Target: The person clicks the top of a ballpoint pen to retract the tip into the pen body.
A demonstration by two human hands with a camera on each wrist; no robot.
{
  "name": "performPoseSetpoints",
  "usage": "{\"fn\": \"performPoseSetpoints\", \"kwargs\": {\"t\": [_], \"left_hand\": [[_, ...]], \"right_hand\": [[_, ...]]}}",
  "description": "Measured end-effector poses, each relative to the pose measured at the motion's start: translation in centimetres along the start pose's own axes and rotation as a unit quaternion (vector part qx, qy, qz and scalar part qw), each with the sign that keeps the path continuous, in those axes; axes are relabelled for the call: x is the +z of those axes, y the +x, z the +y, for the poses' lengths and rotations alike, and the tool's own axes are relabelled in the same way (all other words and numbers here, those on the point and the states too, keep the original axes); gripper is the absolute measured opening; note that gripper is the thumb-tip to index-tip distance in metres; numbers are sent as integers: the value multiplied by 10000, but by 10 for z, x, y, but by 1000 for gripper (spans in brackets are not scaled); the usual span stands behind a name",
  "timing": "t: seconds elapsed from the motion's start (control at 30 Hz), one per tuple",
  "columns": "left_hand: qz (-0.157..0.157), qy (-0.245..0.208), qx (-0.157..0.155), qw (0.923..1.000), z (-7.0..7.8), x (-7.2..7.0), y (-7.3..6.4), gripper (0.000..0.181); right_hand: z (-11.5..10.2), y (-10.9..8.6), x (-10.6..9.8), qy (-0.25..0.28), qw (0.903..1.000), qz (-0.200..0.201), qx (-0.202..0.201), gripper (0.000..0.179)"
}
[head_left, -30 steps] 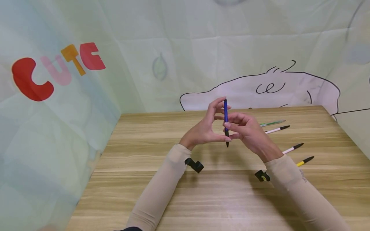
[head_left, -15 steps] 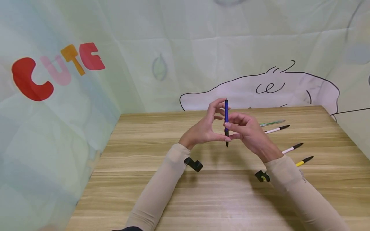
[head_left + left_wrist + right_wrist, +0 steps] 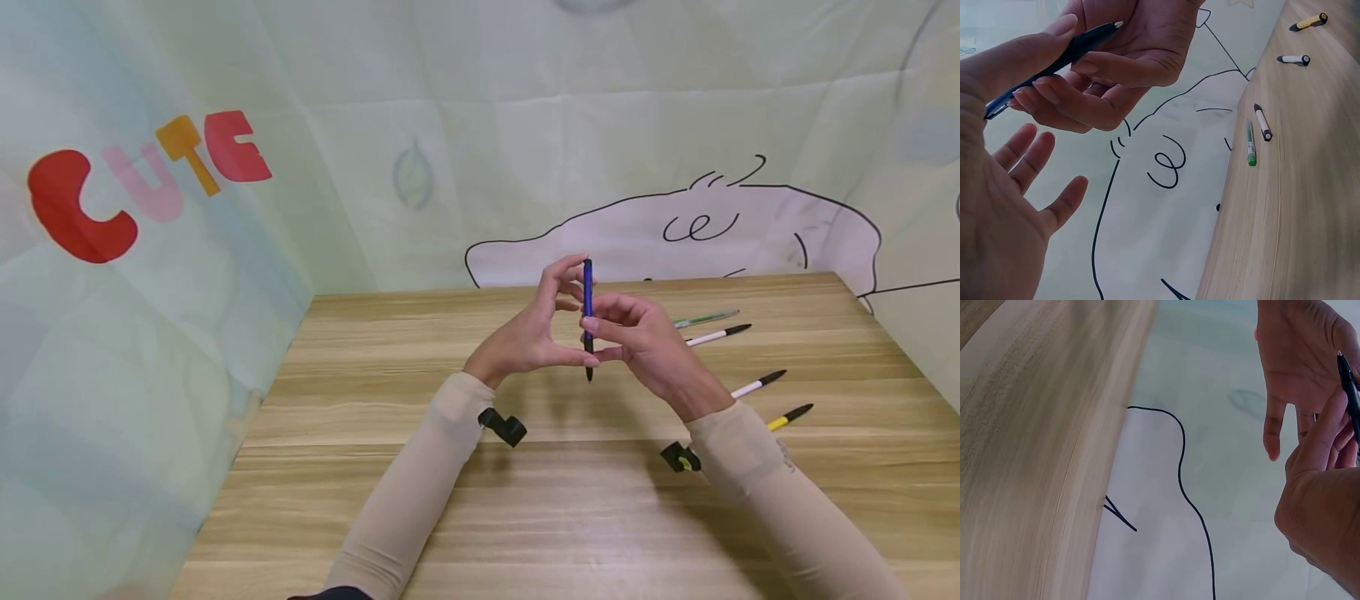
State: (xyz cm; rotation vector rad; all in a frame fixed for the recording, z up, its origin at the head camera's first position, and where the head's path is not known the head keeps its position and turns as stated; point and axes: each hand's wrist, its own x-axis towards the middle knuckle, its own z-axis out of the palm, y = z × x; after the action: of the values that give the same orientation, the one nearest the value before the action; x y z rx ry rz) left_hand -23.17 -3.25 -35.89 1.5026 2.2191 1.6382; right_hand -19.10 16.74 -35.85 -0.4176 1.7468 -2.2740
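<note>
A blue ballpoint pen (image 3: 588, 287) with black ends stands nearly upright between both hands, above the table. My right hand (image 3: 656, 346) pinches its barrel between thumb and fingers. At the pen's top end lies the index fingertip of my left hand (image 3: 525, 340), while that thumb presses near the lower end. Its other fingers spread apart in the left wrist view. A small metal tip shows on the pen (image 3: 1094, 39) in that view, and the clip end is partly behind the left hand. The right wrist view has the pen (image 3: 1349, 394) at its right edge.
On the table (image 3: 360, 467), right of the hands, lie a green pen (image 3: 708, 318), white pens with black ends, one a white pen (image 3: 759, 385), and a yellow pen (image 3: 791, 417). The right arm partly hides some. A printed cloth (image 3: 420, 108) hangs behind and at left.
The pen has shifted very slightly right at its top between the fingers since a second ago. Both hands keep nearly the same pose.
</note>
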Motion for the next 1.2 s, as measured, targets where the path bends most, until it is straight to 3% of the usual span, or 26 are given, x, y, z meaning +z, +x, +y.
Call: {"fn": "performPoseSetpoints", "kwargs": {"t": [0.5, 0.87, 1.2], "left_hand": [[-54, 174, -175, 9997, 2, 0, 1, 128], [67, 505, -92, 9987, 1, -2, -4, 126], [295, 661, -355, 9967, 2, -15, -19, 107]], "right_hand": [[0, 0, 0, -65, 9999, 107, 93, 7], [-4, -1, 4, -514, 9983, 204, 187, 10], [0, -5, -3, -1121, 9928, 304, 278, 19]]}}
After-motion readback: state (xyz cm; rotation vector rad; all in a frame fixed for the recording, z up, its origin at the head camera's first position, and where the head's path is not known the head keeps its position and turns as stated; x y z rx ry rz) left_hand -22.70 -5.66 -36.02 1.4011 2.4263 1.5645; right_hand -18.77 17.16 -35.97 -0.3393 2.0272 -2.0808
